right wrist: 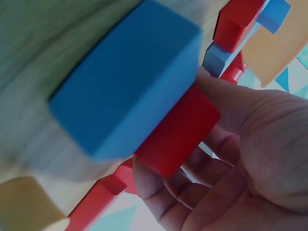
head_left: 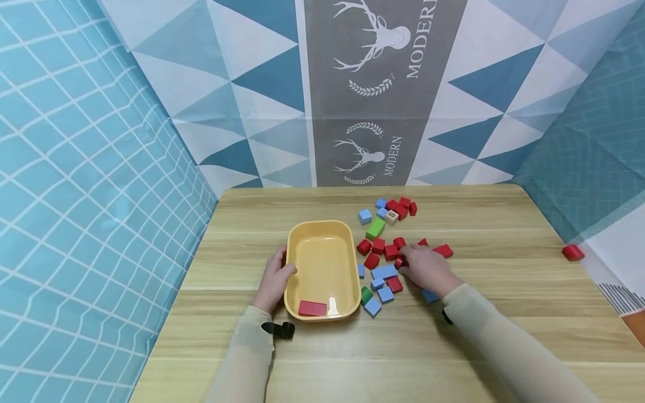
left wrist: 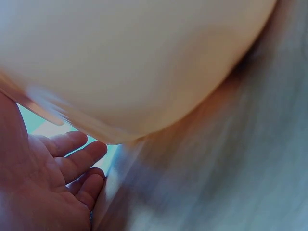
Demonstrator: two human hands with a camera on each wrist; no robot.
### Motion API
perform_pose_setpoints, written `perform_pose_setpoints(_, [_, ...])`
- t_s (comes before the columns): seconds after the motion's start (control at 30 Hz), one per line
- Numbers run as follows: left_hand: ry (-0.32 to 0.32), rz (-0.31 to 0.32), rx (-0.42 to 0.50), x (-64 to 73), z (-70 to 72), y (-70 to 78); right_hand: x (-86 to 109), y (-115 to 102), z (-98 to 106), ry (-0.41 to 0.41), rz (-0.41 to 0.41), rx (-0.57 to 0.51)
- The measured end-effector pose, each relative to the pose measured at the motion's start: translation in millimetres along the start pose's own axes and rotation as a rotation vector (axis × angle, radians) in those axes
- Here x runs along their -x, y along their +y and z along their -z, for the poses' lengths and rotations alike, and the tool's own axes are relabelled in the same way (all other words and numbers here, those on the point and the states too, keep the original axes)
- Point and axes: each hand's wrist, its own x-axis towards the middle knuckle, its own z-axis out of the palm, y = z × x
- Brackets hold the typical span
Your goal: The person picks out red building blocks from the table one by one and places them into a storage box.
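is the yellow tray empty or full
Neither: the tray holds one red block at its near end; the rest of its floor is bare.

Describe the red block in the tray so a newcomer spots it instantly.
On the wooden table, find the yellow tray at the person's left hand. Inside, along the end nearest the person, lies an oblong red block. It is the only block in the tray; the other red ones are all outside it.
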Motion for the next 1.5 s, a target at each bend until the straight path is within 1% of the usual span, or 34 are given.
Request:
perform_pose_setpoints(0.13, [-0.001, -0.001, 0.005, -0.5, 0.3, -1.1, -3.8, -2.8, -1.1, -0.001, 0.012, 0.017])
perform_pose_setpoints(0.27, [-0.002, -0.004, 0.009, 0.4, 0.7, -0.8, -6.6, -5.7, -2.2, -0.003, -0.001, 0.019])
perform_pose_setpoints(0.47, [-0.005, -0.008, 0.013, 1.0, 0.6, 0.0, -9.2, -8.6, -3.8, 0.033, -0.016, 0.028])
perform_pose_setpoints(0.63, [-0.008, -0.004, 0.008, 0.6, 0.1, 0.7, -10.7, -5.1, -6.7, 0.056, -0.006, 0.009])
perform_pose_setpoints(0.8, [-0.008, -0.003, 0.001, 0.5, -0.2, 2.0, -10.9, 1.2, -6.8, 0.051, -0.014, -0.015])
perform_pose_setpoints(1.03, [-0.006, 0.005, 0.004, 1.7, 0.6, 1.7, -9.4, 10.3, -4.9, 0.021, -0.029, -0.035])
perform_pose_setpoints(1.13, [-0.003, 0.01, 0.002, 1.7, 0.4, 1.0, -7.2, 16.1, -3.3, -0.01, -0.04, -0.075])
perform_pose_setpoints(1.33, [-0.001, 0.02, -0.004, 2.0, 0.2, 0.3, 2.0, 30.8, 5.8, -0.102, -0.063, -0.179])
perform_pose_setpoints(1.5, [-0.002, 0.012, -0.007, 2.2, 0.9, 0.6, 7.8, 37.9, 10.3, -0.125, -0.086, -0.204])
